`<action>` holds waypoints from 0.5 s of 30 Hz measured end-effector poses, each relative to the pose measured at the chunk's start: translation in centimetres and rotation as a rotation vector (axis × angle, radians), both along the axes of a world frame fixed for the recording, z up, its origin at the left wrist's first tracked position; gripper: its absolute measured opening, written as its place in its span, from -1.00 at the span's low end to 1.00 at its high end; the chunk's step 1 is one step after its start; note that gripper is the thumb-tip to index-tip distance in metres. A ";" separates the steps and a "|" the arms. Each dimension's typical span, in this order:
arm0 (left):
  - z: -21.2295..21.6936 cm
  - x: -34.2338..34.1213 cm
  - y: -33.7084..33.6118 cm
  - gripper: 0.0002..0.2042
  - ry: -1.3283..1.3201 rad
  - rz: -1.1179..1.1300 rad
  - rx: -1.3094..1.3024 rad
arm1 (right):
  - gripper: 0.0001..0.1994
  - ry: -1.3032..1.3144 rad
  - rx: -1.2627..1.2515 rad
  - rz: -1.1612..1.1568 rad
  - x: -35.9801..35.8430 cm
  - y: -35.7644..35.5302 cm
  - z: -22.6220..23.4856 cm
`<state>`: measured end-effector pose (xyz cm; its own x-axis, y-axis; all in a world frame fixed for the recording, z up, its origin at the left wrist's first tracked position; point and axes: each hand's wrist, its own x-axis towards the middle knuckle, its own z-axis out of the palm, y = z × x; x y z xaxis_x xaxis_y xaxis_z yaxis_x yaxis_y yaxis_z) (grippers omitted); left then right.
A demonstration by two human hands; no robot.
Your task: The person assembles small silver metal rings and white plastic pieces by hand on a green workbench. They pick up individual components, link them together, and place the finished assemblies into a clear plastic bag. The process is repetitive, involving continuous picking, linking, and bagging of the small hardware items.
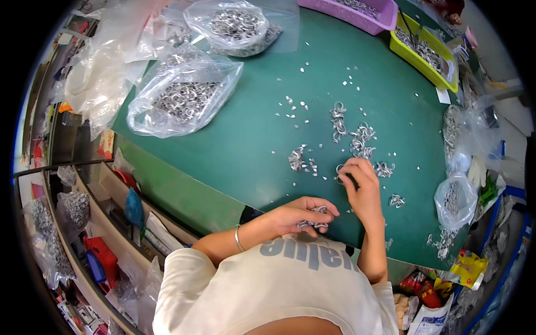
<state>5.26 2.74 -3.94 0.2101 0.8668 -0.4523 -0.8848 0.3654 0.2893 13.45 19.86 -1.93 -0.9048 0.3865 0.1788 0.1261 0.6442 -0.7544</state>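
Observation:
My left hand [296,215] is cupped near the table's front edge, fingers curled round several small silver metal rings [320,211]. Farther right, my right hand [362,181] pinches one silver ring [339,173] between thumb and fingertips, just above the green table [245,145]. Beyond the right hand lies a loose pile of rings [363,137], with another cluster of them [337,120] to its left. A heap of small silver pieces [297,159] sits beyond my left hand. Two smaller clusters lie to the right, one of them a little pile [397,200] nearer me.
Clear plastic bags of rings [187,101] stand at the far left. A purple tray [379,15] and a yellow-green basket [427,53] are at the far right. Another bag [456,201] rests on the right edge. Small flakes [302,104] are scattered across the tabletop.

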 end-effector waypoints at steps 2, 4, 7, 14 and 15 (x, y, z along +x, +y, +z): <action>0.1 -0.1 -0.1 -0.80 -0.028 -0.004 -0.020 | -0.85 0.007 -0.099 -0.048 0.9 0.4 1.3; 0.3 0.1 0.0 -0.80 -0.012 -0.027 -0.018 | -0.84 -0.037 0.009 -0.016 2.0 0.4 1.1; 0.9 0.2 0.7 -0.81 0.012 -0.050 -0.038 | -0.82 -0.146 0.268 0.009 2.6 -0.3 -0.2; 1.8 0.0 0.8 -0.82 0.042 -0.049 -0.047 | -0.84 -0.035 0.086 -0.220 5.7 1.6 0.6; 1.8 0.0 0.8 -0.82 0.049 -0.050 -0.056 | -0.84 -0.044 0.036 -0.293 6.6 2.0 1.6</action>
